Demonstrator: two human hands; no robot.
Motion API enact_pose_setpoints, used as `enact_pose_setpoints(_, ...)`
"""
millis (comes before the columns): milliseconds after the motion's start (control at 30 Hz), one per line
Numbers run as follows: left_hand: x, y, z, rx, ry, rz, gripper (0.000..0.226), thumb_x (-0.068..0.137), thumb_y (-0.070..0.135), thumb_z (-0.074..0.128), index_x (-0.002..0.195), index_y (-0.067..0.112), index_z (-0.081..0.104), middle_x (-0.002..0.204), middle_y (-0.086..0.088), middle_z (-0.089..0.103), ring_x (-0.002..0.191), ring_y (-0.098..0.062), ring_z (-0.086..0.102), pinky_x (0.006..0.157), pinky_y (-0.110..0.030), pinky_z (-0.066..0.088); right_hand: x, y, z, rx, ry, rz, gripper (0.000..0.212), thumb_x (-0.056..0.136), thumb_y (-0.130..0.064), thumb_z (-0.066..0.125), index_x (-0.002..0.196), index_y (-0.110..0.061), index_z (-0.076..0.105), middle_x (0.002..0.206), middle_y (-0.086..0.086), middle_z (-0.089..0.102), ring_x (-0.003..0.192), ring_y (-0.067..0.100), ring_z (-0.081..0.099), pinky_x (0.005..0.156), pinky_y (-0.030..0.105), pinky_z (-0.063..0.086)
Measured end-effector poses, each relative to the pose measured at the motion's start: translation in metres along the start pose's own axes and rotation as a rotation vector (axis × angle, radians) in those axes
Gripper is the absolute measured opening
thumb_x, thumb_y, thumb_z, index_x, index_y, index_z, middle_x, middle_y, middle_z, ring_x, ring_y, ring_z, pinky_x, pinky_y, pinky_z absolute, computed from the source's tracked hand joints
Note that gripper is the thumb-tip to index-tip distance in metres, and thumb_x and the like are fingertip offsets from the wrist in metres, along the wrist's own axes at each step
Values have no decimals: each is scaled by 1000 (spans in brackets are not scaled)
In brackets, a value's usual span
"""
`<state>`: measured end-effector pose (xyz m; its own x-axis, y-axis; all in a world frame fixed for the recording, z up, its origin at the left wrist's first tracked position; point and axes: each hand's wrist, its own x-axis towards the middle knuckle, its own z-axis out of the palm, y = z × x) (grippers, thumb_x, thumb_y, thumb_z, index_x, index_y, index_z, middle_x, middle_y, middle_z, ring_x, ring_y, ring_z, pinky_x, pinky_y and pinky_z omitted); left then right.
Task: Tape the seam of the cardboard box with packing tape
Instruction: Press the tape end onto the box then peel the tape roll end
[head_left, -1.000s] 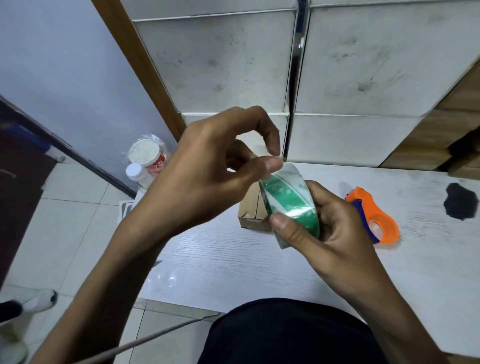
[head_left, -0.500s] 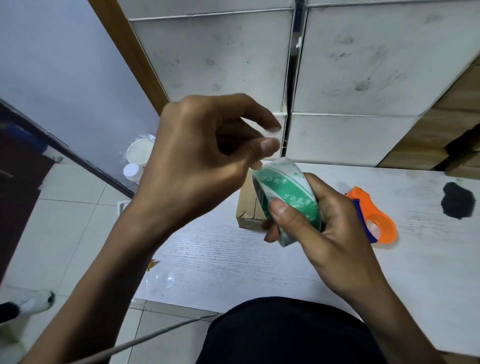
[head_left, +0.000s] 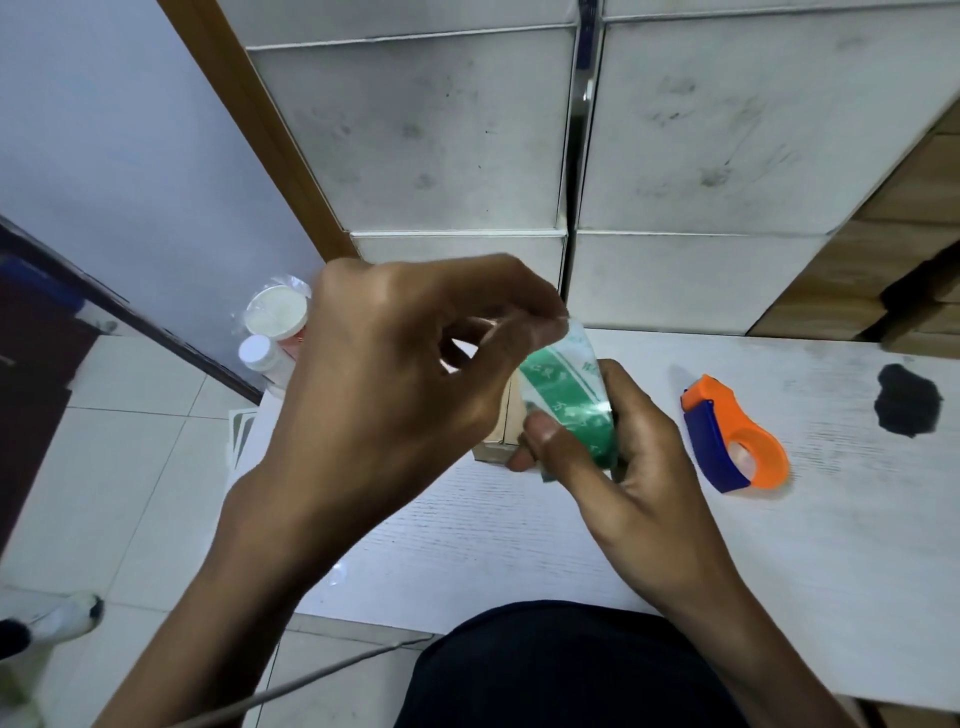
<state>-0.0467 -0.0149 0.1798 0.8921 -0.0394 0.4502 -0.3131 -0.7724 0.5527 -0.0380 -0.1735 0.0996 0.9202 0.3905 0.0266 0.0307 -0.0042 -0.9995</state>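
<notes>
Both hands busy — right hand (head_left: 639, 467) grips tape roll (head_left: 569, 402) | left hand (head_left: 395, 374) pinches its end

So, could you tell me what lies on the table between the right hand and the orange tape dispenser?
Nothing: in the head view, only bare white table separates the right hand from the orange tape dispenser.

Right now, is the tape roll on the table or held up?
Held up: the right hand grips the tape roll above the table.
</notes>
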Motion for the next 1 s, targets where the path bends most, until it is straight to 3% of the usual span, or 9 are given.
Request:
enact_pose_setpoints(167, -19, -10, 16, 76, 30, 48, 5, 86, 13, 79, 89, 17, 81, 88, 6, 79, 69, -11, 71, 60, -30, 57, -4, 17, -3, 18, -46, 75, 22, 91, -32, 57, 107, -20, 65, 89, -14, 76, 84, 5, 72, 71, 18, 54)
enact_pose_setpoints(233, -22, -17, 21, 52, 20, -7, 4, 86, 14, 79, 89, 17, 81, 90, 6, 78, 69, -9, 69, 58, -29, 56, -8, 23, -2, 38, -40, 93, 20, 93, -30, 55, 103, -18, 67, 90, -5, 78, 86, 10, 75, 73, 24, 57)
enact_pose_setpoints(333, -22, -22, 24, 12, 30, -90, 3, 86, 20, 79, 88, 19, 81, 82, 9, 77, 67, -7, 70, 57, -29, 57, -11, 26, 1, 49, -74, 74, 11, 96, -21, 56, 103, -21, 65, 89, -9, 78, 85, 5, 74, 73, 17, 54)
enact_pose_setpoints(467, -18, -21, 23, 22, 31, -112, 6, 83, 27, 80, 88, 25, 82, 84, 14, 78, 74, 0, 72, 63, -27, 60, -10, 26, 1, 63, -109, 75, 22, 94, -13, 57, 116, -16, 61, 101, -4, 79, 92, 16, 76, 85, 33, 58)
enact_pose_setpoints(567, -15, -17, 24, 23, 12, -125, 11, 80, 35, 80, 89, 29, 82, 85, 15, 78, 73, 2, 70, 67, -25, 58, -11, 23, 4, 129, -75, 74, 27, 88, -6, 57, 114, -11, 62, 97, 1, 78, 86, 19, 76, 77, 38, 59)
enact_pose_setpoints(733, -12, -6, 22, -3, 18, -56, 8, 84, 30, 80, 83, 22, 80, 78, 13, 77, 75, 4, 71, 66, -24, 56, -10, 13, 11, 237, 65, 57, 29, 97, -25, 42, 105, -6, 63, 78, 15, 72, 62, 12, 71, 56, 21, 54)
enact_pose_setpoints(867, -14, -2, 21, 13, 24, -37, 8, 85, 29, 79, 83, 21, 80, 79, 13, 77, 75, 2, 72, 65, -25, 56, -10, 11, 12, 192, 124, 17, 26, 98, -24, 41, 100, -18, 66, 82, 10, 73, 65, 16, 74, 57, 25, 58)
enact_pose_setpoints(1000, -11, -1, 21, -35, 22, -83, 7, 83, 28, 82, 81, 21, 80, 77, 14, 76, 74, 3, 72, 65, -18, 55, -9, 11, 10, 166, 134, -17, 28, 99, -26, 41, 96, -11, 65, 75, 16, 69, 61, 19, 72, 57, 31, 59)
